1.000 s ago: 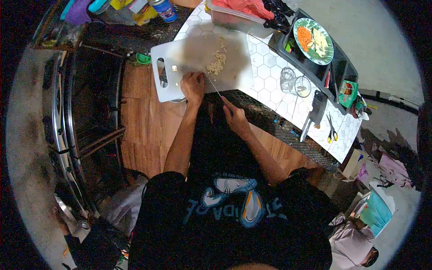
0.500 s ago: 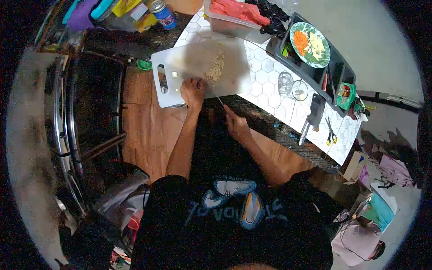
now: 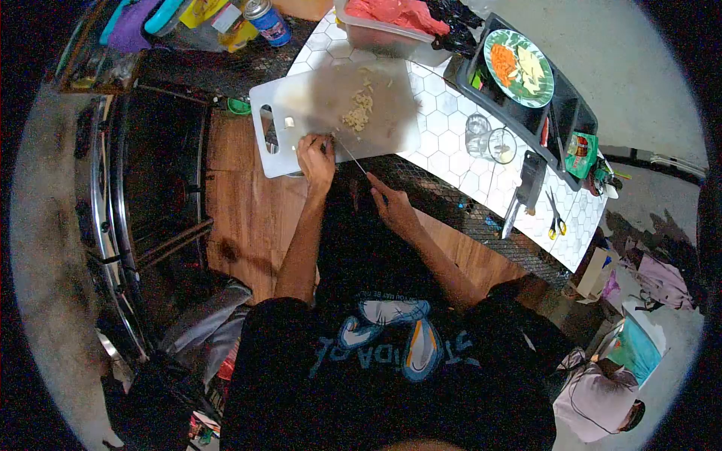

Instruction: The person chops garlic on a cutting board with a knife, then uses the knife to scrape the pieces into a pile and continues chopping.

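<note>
My right hand (image 3: 394,208) is wrapped round the handle of a knife (image 3: 352,157), whose thin blade slants up and left to the near edge of a white cutting board (image 3: 282,94). At that edge my left hand (image 3: 316,159) rests with fingertips curled together beside the blade's tip. What they pinch, if anything, is hidden. Small pale chopped pieces (image 3: 356,119), which look like garlic, lie heaped and scattered on the board beyond the knife. Near the board's handle slot sits a larger pale piece (image 3: 289,122).
On the hexagon-patterned table (image 3: 440,113) stand clear glasses (image 3: 477,135), a cleaver (image 3: 529,184) and yellow-handled scissors (image 3: 555,218). A black tray (image 3: 579,124) carries a green-patterned plate (image 3: 520,95) with orange and pale cut pieces. Behind the board is a plastic tub (image 3: 376,39) with a red bag.
The knife and my right hand have shifted slightly up and left, baring more of the blade. My left hand has turned a little, its fingertips drawn together at the board's edge.
</note>
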Demonstrator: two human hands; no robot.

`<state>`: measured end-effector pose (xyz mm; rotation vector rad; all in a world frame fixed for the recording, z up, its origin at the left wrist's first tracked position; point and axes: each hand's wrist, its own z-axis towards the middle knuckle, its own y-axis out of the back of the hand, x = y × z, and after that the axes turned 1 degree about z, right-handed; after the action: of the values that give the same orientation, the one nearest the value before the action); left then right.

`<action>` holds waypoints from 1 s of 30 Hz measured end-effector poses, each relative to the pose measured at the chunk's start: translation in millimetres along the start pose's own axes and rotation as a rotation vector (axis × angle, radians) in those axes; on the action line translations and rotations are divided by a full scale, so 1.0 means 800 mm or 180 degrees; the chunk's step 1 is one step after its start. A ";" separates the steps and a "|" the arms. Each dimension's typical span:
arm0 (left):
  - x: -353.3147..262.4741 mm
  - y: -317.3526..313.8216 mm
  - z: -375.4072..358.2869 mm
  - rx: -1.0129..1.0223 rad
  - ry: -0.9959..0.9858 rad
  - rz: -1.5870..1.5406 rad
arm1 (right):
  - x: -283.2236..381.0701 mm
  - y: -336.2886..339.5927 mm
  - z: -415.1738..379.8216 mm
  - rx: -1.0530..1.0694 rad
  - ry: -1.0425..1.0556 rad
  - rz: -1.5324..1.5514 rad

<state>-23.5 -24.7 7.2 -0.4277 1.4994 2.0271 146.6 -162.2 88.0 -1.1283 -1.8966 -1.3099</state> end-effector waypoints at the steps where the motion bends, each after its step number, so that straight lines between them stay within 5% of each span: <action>1: -0.003 0.001 0.001 -0.0033 0.0048 0.0068 | 0.000 0.000 0.000 -0.0009 0.0062 0.0081; 14: -0.020 0.003 0.002 -0.0205 -0.0091 0.0205 | 0.014 -0.007 0.018 -0.0232 0.0268 -0.0483; 17: -0.032 0.008 0.004 -0.0174 0.0106 0.0111 | 0.012 0.010 0.011 0.0158 -0.0236 -0.0258; 25: -0.038 -0.033 0.008 0.0029 0.0026 -0.0496 | -0.025 0.014 -0.001 -0.0835 0.0599 0.0132; 30: -0.040 -0.062 0.007 -0.0215 -0.0299 0.0062 | -0.026 0.029 -0.002 -0.0853 -0.0010 0.0273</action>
<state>32.1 -17.6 -10.6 -0.3409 1.3875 2.0882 177.0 -166.3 82.3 -1.3278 -1.6896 -1.5468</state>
